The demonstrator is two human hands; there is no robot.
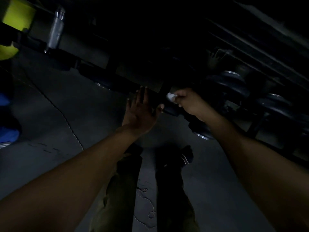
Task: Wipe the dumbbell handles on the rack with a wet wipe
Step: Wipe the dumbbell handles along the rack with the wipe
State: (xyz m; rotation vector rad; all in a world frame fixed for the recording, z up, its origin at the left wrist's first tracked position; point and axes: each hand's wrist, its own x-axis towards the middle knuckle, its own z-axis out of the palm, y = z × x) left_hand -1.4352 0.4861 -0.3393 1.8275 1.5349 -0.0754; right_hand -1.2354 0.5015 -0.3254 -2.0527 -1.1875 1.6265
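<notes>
The scene is very dark. My right hand pinches a crumpled white wet wipe close to a black dumbbell on the low rack. My left hand is spread flat with straight fingers, its fingertips at the rack's front rail and its thumb against the dumbbell's end. The dumbbell's handle is hidden behind my right hand. Several other black dumbbells with shiny end caps lie along the rack to the right.
A metal post and yellow-green pads sit at the upper left. A blue shape lies at the left edge. Grey floor with a seam spreads below. My legs and shoes stand under the rack's edge.
</notes>
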